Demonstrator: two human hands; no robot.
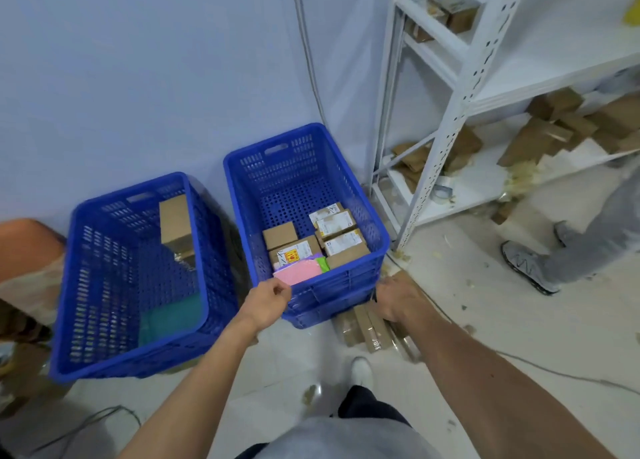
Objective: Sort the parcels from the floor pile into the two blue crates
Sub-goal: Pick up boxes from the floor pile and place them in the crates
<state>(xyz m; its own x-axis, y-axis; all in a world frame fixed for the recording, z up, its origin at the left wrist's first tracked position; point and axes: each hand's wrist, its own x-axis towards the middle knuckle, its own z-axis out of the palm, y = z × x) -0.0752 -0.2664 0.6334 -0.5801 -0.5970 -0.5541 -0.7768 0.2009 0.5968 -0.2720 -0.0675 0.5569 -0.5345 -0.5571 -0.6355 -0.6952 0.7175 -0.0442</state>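
Note:
Two blue crates stand by the wall. The left crate (104,365) holds a tall cardboard box (175,225) and a teal packet (171,316). Several labelled cardboard parcels (341,237) lie in the right crate (308,154), along with a pink packet (298,272) at its near rim. My left hand (268,303) is closed in a pinch at that packet's near edge. My right hand (398,301) reaches down at the crate's near right corner, over brown parcels on the floor (369,327). Its fingers are hidden.
A white metal shelf rack (446,140) with scattered cardboard boxes stands to the right. Another person's legs and grey shoe (530,266) are beside it. An orange stool (27,240) and more boxes sit at the left. Cables and paper scraps lie on the floor.

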